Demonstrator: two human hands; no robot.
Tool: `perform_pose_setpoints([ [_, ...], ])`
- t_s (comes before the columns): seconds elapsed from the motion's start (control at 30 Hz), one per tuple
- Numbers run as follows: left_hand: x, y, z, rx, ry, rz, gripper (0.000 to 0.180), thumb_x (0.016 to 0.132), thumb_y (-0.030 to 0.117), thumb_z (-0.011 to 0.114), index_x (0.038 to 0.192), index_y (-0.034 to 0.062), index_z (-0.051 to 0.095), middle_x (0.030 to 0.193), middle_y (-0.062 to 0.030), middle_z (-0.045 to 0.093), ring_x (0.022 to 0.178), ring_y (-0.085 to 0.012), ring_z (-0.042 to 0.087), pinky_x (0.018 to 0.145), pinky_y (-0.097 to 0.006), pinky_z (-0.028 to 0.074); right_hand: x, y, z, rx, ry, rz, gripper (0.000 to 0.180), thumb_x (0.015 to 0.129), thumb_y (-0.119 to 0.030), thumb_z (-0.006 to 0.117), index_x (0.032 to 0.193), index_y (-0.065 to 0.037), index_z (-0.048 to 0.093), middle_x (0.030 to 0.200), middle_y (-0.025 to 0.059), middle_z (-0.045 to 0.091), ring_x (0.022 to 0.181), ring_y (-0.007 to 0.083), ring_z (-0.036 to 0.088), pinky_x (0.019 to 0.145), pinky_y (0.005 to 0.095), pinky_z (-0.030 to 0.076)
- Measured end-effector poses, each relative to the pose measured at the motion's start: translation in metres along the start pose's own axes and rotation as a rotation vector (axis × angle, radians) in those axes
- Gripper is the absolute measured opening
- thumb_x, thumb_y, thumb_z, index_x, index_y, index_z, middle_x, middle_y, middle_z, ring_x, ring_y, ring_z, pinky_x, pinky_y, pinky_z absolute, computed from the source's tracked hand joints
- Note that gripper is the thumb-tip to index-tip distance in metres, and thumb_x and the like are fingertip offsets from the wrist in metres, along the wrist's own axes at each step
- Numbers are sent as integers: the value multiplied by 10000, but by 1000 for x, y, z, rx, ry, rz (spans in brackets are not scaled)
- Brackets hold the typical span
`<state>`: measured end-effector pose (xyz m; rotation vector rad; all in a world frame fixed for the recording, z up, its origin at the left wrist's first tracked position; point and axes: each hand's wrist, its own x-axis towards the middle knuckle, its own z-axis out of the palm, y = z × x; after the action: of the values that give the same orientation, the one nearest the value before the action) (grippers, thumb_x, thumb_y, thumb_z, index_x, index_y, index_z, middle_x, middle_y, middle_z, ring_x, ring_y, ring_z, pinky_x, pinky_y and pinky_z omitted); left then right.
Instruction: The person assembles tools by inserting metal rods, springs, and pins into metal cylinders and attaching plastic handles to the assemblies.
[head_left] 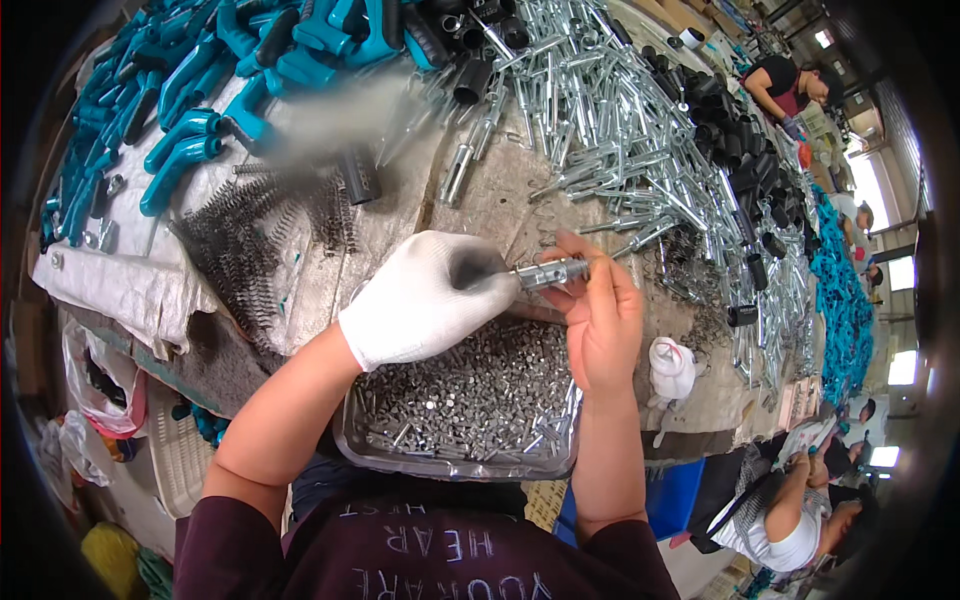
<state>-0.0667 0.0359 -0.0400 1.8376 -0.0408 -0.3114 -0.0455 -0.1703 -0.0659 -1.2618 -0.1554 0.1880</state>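
Observation:
My left hand (425, 295), in a white knit glove, is closed around a silver slotted metal shaft (545, 274). The shaft points to the right out of the fist. Bare fingers of my right hand (608, 325) pinch its free end; whether a smaller part sits between them I cannot tell. Just below both hands lies a metal tray (480, 470) full of small silver pins. Dark coil springs (245, 255) are heaped left of my glove, and a black tube (358, 176) lies beyond it.
Teal tool handles (190, 145) pile up at the far left. Silver metal shafts (640, 140) and black sleeves (765, 190) cover the far right. A crumpled white glove (671, 368) lies near the right table edge. A co-worker (790, 510) sits at lower right. A pale blur hides part of the far table.

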Motion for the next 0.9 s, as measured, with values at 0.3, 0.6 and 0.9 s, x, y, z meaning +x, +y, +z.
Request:
perform_pose_setpoints([
  [0.3,-6,3,-6,88,133,152,372,826,329,617,815,-36,689,738,-244,637,717,-352,665,719,-434,514,3,8,6,-47,50,-15,386,1077,-221,404,1296,56,557,1175,153,654,989,183,660,856,349,575],
  [0.6,4,-17,-8,93,197,70,359,848,337,610,864,-9,705,864,-251,683,866,-404,674,832,-456,526,98,-59,37,-605,-24,-187,448,1004,-211,551,1394,-5,471,1205,144,595,999,185,611,791,307,530],
  [0.9,2,-24,-2,87,199,119,312,828,306,607,817,4,682,826,-270,671,820,-436,665,797,-494,530,208,24,251,-1462,-765,-955,596,810,-151,743,1364,-121,528,1394,193,479,1291,377,475,1051,450,424],
])
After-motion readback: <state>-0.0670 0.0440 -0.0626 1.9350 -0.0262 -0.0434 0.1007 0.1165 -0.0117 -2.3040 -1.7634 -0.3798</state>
